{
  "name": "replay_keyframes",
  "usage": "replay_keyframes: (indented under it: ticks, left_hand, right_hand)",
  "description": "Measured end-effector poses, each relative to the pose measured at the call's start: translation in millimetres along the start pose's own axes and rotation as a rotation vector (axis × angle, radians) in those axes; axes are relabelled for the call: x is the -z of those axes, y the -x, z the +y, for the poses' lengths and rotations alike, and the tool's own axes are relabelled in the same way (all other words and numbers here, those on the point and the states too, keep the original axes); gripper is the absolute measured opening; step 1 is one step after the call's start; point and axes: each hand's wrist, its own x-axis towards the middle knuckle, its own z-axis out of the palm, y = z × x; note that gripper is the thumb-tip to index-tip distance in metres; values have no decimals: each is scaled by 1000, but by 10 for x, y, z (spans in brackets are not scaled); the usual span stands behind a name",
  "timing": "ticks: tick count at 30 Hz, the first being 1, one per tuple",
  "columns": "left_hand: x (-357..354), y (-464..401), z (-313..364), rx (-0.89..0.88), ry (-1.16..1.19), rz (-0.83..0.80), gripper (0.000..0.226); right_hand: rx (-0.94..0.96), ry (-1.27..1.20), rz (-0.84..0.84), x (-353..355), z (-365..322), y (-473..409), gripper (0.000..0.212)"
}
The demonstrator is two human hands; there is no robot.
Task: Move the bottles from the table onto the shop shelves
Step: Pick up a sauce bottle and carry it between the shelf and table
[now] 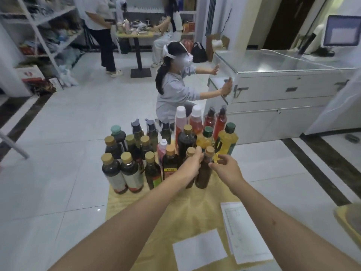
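From the head view, both my arms reach forward over the wooden table (191,210) toward the cluster of bottles (136,153) standing at its far end. My left hand (192,163) is at the neck of a dark bottle (189,153) in the near row, fingers curled round it just under the tan cap, so most of that bottle is hidden behind my hand and wrist. Just right of it, touching or nearly so, stands a second brown bottle (204,173), upright, its long axis vertical, cap on top. My right hand (224,166) is just to the right of that bottle at shoulder height, fingers half spread and loosely bent, thumb toward the glass; I cannot tell whether the fingertips already touch it, and it holds nothing yet.

So the brown bottle lies directly to the left of my right hand and a little ahead, between my two hands. The right hand is the nearer one for it. I judge the next move is a short sideways close on the neck, then a straight lift upward, since tall bottles crowd it behind and to the left.

The rest of the bottles stand beyond my fingers. Two sheets of paper (199,249) lie near my right elbow. Shelves (48,22) stand far off to my left.
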Motion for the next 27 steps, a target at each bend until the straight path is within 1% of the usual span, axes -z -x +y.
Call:
replay_keyframes:
  ticks: [3,6,10,12,14,19,21,25,27]
  left_hand:
    - [-147,-232,-23,52,1,50,86]
    - [-240,-356,-51,75,59,115,90]
    - [-350,-403,-26,57,125,165,79]
    - [-369,-396,14,40,141,152,74]
    - [-390,-344,77,21,127,131,74]
    - [-432,-267,140,-30,64,105,70]
    - [-459,-248,185,-59,17,109,66]
    - [-465,-181,240,-139,-76,141,52]
    - [-433,-133,241,-157,-97,151,46]
  right_hand:
    - [51,48,-27,47,12,-221,60]
    - [143,89,-73,64,0,-352,53]
    - [197,84,-97,57,18,-452,41]
    - [194,102,-62,49,40,-496,36]
    - [191,92,-54,80,49,-516,30]
    - [213,-69,-68,282,-31,-505,20]
    - [219,-157,-70,395,-130,-491,20]
    - [219,-300,-69,500,-313,-449,34]
    - [228,-329,-68,503,-398,-398,32]
